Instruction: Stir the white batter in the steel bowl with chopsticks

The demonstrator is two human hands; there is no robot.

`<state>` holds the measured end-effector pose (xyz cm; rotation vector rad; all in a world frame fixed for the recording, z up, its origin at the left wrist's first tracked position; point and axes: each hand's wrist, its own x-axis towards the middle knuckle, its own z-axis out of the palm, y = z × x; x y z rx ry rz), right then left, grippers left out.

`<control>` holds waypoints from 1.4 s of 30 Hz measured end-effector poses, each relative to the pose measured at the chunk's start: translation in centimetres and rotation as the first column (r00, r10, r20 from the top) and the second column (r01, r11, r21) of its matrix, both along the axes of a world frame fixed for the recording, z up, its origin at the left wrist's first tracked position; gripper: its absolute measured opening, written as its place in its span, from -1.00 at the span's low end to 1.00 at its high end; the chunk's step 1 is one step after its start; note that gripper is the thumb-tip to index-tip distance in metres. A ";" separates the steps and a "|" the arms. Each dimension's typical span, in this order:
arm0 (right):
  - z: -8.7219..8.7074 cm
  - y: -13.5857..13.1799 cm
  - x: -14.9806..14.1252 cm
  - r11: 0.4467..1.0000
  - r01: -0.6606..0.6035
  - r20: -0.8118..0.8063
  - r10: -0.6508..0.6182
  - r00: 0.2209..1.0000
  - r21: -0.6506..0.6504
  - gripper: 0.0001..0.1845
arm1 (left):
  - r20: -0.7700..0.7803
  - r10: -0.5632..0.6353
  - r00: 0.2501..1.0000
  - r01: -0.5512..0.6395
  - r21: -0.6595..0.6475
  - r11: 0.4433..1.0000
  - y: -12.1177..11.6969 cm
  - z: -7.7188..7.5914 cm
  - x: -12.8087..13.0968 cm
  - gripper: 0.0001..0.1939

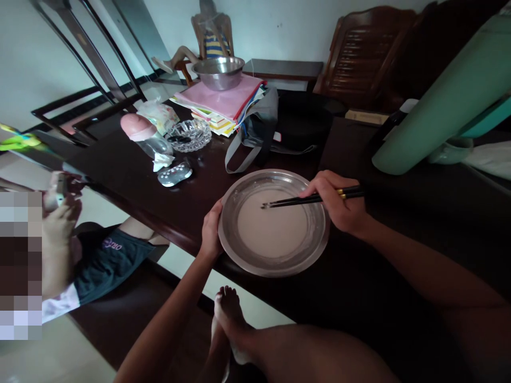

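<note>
A wide metal basin [275,268] sits at the edge of the dark table, holding a pale, milky liquid [273,229]. My left hand [211,229] grips the basin's left rim, with the fingers mostly behind it. In my right hand [339,205] is a pair of black chopsticks [293,201] with gold bands. Their tips reach over the liquid near the middle of the basin and have some of it on them. Whether the tips touch the surface I cannot tell.
Behind the basin, the table [131,175] bears a game controller [174,174], a glass ashtray [189,135], a pink-topped bottle [139,127], and a second metal bowl [219,74] on stacked books. A green cylinder [439,101] leans at right. One person sits left holding a device; another sits at the back.
</note>
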<state>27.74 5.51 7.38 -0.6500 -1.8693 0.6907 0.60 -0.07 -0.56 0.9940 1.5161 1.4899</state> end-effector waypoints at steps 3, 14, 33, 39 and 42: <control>0.1 0.0 0.1 0.997 -0.012 -0.068 0.007 0.998 -0.075 -0.52 | 0.020 -0.006 1.000 0.006 -0.012 1.000 0.0 0.1 0.1 -0.55; 0.4 -0.1 0.1 0.997 -0.013 -0.086 0.006 0.996 -0.077 -0.52 | -0.047 -0.022 0.999 0.022 0.004 1.000 -0.1 0.5 0.2 -0.50; 0.0 0.0 0.1 1.000 0.007 -0.029 -0.007 1.000 0.006 -0.56 | -0.036 -0.011 0.999 0.011 -0.009 1.000 -0.1 0.6 0.3 -0.52; 0.4 -0.3 0.0 0.991 -0.124 0.006 0.125 0.992 -0.054 -0.55 | -0.030 -0.006 1.000 0.006 -0.011 1.000 0.0 0.0 -0.1 -0.54; 0.3 -0.2 0.0 0.997 -0.080 0.054 0.079 0.995 0.024 -0.62 | -0.014 -0.016 1.000 0.016 0.001 1.000 0.0 -0.1 -0.2 -0.55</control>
